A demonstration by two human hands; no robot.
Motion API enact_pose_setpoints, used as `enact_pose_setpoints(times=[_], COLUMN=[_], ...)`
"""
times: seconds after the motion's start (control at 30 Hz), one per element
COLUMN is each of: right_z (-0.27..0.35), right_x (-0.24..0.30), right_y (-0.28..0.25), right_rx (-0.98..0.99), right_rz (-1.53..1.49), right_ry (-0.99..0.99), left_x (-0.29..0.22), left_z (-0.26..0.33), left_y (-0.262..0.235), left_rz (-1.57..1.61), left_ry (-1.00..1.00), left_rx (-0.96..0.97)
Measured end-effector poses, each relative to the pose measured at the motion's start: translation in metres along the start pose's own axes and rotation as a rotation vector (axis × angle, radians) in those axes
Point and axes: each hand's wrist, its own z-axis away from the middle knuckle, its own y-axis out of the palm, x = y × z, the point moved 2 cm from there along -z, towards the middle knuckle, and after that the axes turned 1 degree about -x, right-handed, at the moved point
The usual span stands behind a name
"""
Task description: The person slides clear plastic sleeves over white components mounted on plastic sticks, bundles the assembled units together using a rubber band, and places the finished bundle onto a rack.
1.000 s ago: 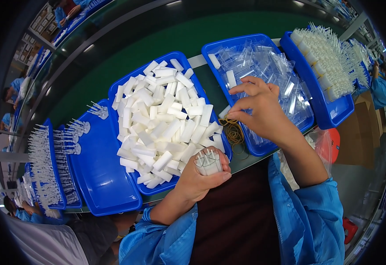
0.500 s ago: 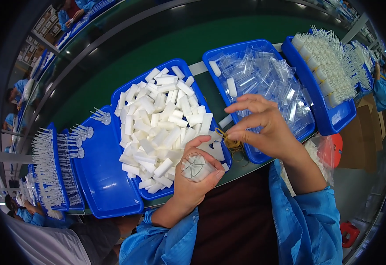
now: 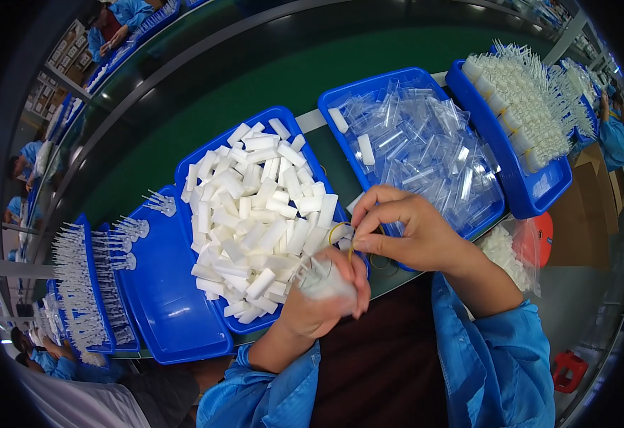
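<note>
two hands met at bench edge | left hand (image 3: 319,303) gripped white bundle (image 3: 320,279) upright, steadying it | right hand (image 3: 405,232) pinched yellow rubber band (image 3: 340,232), stretched over bundle | tray of white pieces (image 3: 201,160) close behind

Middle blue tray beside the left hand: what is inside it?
The middle blue tray holds a heap of short white plastic pieces. The tray floor beneath the heap is covered, and the left hand hides its near right corner.
</note>
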Motion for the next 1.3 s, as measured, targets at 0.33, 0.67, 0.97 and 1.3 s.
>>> enact_pose_setpoints(times=[0.33, 0.67, 0.97, 1.3], right_z=[0.019, 0.070, 0.054, 0.042], right_x=[0.033, 0.029, 0.002, 0.017], right_y=[-0.021, 0.031, 0.009, 0.003], right_rx=[0.087, 0.531, 0.118, -0.098], right_rz=[-1.193, -0.589, -0.420, 0.145], right_ry=[0.280, -0.431, 0.093, 0.119], left_x=[0.000, -0.011, 0.018, 0.021], left_z=[0.002, 0.003, -0.009, -0.007], left_y=[0.019, 0.018, 0.010, 0.014], left_rz=[-1.065, -0.660, -1.485, -1.680], left_ry=[0.172, 0.161, 0.756, 0.569], left_rx=[-0.055, -0.223, -0.063, 0.044])
